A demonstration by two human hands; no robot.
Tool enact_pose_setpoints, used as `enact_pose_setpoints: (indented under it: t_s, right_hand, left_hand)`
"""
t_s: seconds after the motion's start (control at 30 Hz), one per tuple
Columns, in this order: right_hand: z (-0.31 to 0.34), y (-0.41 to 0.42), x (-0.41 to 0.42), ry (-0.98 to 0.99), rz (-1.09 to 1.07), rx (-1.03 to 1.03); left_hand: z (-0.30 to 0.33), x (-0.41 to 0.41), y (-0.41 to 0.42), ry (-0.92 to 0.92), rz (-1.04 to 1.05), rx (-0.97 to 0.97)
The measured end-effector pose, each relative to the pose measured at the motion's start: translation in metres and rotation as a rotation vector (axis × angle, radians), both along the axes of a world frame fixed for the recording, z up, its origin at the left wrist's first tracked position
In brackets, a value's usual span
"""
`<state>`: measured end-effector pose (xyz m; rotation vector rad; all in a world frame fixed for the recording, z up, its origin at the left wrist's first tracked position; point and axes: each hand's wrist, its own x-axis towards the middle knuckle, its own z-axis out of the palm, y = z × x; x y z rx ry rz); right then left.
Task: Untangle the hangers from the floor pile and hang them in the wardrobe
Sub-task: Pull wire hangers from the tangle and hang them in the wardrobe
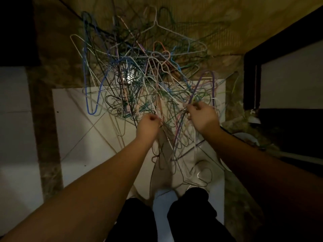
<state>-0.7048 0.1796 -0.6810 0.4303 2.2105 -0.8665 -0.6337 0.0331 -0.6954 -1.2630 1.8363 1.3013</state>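
Nearest to you, your dark trouser legs (188, 215) stand on the pale tiled floor (73, 123), with a few loose wire loops trailing down between your forearms toward your feet. A brown marbled strip (47, 137) runs along the floor on your left, and a dark-framed panel (288, 75) stands at your right edge; whether it is the wardrobe you cannot tell.

Your left hand (148, 125) is curled tight, pinching thin wires at the near edge of the hanger pile (139, 75). Your right hand (202, 116) is also curled, its fingers closed round a bundle of strands that includes a purple hanger (208, 79), which rises up and away from your grip. Both hands sit side by side, apart, at the pile's near rim.

Beyond them the pile spreads wide across the floor: a blue hanger (87, 84) on the left, a white hanger (167, 30) at the far side, an orange hook (160, 45) near the middle, all knotted among green and black wires.

The far wires fade into dim brown light, and which exact strand each hand holds is hard to make out.
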Motion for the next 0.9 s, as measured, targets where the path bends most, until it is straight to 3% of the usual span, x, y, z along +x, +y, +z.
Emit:
enact_pose_setpoints:
  t_s: [0.3, 0.4, 0.5, 0.67, 0.9]
  right_hand:
    - [0.08, -0.028, 0.0, 0.003, 0.125, -0.181]
    - [0.101, -0.033, -0.002, -0.038, 0.17, -0.232]
    - [0.114, -0.038, -0.001, -0.065, 0.352, -0.175]
    - [0.129, -0.046, 0.007, 0.112, 0.58, 0.059]
    - [0.133, -0.037, 0.022, 0.218, 0.582, -0.187]
  left_hand:
    - [0.073, -0.02, 0.02, 0.133, 0.029, 0.401]
    - [0.086, -0.022, 0.019, 0.184, 0.006, 0.364]
    - [0.094, -0.021, 0.016, 0.199, 0.015, 0.331]
    - [0.103, -0.015, 0.015, 0.161, 0.072, 0.318]
    - [0.108, -0.011, 0.005, 0.195, 0.23, 0.334]
